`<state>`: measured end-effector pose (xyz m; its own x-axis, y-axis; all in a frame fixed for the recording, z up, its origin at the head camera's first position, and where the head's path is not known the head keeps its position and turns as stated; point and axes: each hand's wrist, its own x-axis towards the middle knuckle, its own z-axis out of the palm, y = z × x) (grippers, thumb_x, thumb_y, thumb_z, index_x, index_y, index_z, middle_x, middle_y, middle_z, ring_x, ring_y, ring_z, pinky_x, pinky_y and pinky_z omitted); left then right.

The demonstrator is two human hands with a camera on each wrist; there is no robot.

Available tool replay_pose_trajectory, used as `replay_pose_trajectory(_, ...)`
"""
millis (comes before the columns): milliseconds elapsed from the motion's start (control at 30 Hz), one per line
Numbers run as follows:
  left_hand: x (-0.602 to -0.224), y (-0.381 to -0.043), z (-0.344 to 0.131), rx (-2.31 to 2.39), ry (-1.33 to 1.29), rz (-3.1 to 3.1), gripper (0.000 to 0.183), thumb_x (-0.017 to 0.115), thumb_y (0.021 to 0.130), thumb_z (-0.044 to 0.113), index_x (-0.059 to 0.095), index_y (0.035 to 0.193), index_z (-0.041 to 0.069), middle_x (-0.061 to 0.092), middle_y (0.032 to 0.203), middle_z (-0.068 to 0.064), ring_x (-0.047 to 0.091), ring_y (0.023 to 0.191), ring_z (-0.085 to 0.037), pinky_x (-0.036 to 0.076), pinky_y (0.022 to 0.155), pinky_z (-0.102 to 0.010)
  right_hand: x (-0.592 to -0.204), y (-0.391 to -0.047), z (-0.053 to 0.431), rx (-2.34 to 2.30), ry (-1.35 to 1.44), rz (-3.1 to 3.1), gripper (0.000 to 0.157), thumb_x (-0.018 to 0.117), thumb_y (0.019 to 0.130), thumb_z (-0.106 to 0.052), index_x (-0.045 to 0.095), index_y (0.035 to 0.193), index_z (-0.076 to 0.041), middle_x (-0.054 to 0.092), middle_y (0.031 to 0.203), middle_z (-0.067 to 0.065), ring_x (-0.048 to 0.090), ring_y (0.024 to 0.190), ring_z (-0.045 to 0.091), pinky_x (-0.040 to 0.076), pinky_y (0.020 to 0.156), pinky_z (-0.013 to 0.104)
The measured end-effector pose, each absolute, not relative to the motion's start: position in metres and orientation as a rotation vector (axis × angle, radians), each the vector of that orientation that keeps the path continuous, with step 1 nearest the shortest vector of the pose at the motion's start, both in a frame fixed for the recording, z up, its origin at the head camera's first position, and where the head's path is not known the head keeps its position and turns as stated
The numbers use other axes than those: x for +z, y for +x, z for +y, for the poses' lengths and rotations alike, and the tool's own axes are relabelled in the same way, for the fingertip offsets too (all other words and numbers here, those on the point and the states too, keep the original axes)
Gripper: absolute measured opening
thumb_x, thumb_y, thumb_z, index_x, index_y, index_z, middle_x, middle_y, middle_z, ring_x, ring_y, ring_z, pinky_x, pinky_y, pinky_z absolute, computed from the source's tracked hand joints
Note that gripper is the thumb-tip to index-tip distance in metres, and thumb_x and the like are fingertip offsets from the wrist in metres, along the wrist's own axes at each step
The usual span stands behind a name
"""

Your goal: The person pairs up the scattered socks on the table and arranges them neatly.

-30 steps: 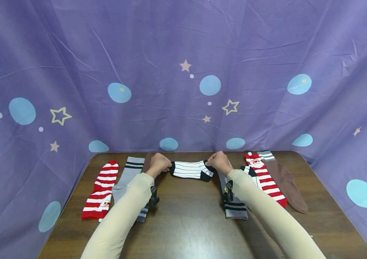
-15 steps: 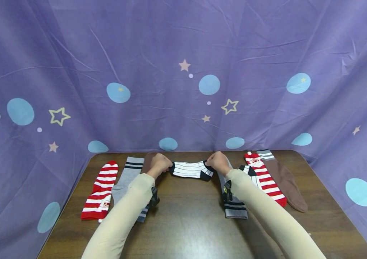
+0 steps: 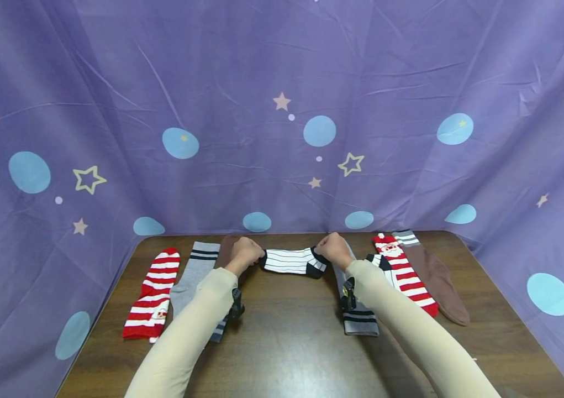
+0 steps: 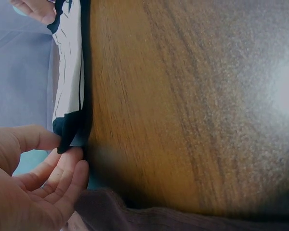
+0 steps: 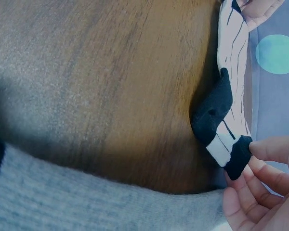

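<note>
A short white sock (image 3: 286, 261) with thin black stripes and black toe, heel and cuff stretches sideways between both hands near the back of the table. The left hand (image 3: 246, 254) pinches its black toe (image 4: 67, 129) between thumb and fingertips. At the other end, the right hand (image 3: 333, 250) pinches the black cuff (image 5: 239, 156), and the black heel (image 5: 214, 108) hangs toward the front. Below the left hand lies a brown sock (image 4: 103, 209), partly hidden by the arm. A grey sock (image 5: 111, 197) with black bands lies under the right hand and wrist.
On the left lie a red-and-white striped sock (image 3: 154, 293) and a grey sock (image 3: 196, 271). To the right are another black-and-white sock (image 3: 381, 263), a Santa sock (image 3: 408, 279) and a brown sock (image 3: 438, 282). A purple curtain (image 3: 242, 182) borders the wooden table (image 3: 286, 342).
Both hands keep their pinch on the white striped sock, which stays in place on the table. The whole head view shifts slightly left.
</note>
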<state>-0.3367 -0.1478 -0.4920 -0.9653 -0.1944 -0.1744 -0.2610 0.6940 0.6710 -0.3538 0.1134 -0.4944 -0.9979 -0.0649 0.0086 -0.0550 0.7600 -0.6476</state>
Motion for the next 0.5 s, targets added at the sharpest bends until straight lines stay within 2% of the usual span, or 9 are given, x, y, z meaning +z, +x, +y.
replay_pose_trajectory(133,-0.492,-0.336,-0.148,1.148,-0.378,2.805,0.008,0.071,0.084,0.011,0.075,0.089,0.005,0.062,0.065,0.0,0.055,0.058,-0.011,0.043,0.05,-0.022,-0.493,-0.353,0.115,-1.1,-0.124,2.923,0.016,0.068,0.084,-0.01,0.075,0.072,-0.002,0.053,0.057,-0.009,0.046,0.059,0.012,0.038,0.057,0.024)
replay_pose_trajectory(233,-0.492,-0.335,-0.147,1.134,-0.386,2.822,0.01,0.071,0.084,0.014,0.075,0.089,0.006,0.064,0.066,-0.001,0.056,0.06,-0.013,0.042,0.052,-0.023,-0.492,-0.352,0.117,-1.135,-0.129,2.892,0.015,0.066,0.084,-0.009,0.076,0.077,-0.001,0.055,0.058,-0.007,0.048,0.058,0.01,0.038,0.056,0.023)
replay_pose_trajectory(367,-0.491,-0.333,-0.144,1.104,-0.375,2.868,0.015,0.072,0.085,0.019,0.075,0.093,0.006,0.071,0.083,-0.005,0.06,0.073,-0.018,0.046,0.061,-0.027,-0.489,-0.352,0.121,-1.188,-0.154,2.841,0.016,0.064,0.087,-0.008,0.077,0.085,0.002,0.068,0.067,0.003,0.057,0.058,0.009,0.042,0.055,0.02)
replay_pose_trajectory(500,-0.486,-0.329,-0.137,1.072,-0.363,2.902,0.019,0.07,0.087,0.022,0.073,0.099,0.007,0.073,0.101,-0.009,0.066,0.087,-0.024,0.053,0.075,-0.035,-0.485,-0.352,0.127,-1.243,-0.171,2.789,0.018,0.063,0.09,-0.006,0.076,0.091,0.005,0.075,0.079,0.014,0.068,0.062,0.016,0.047,0.053,0.018)
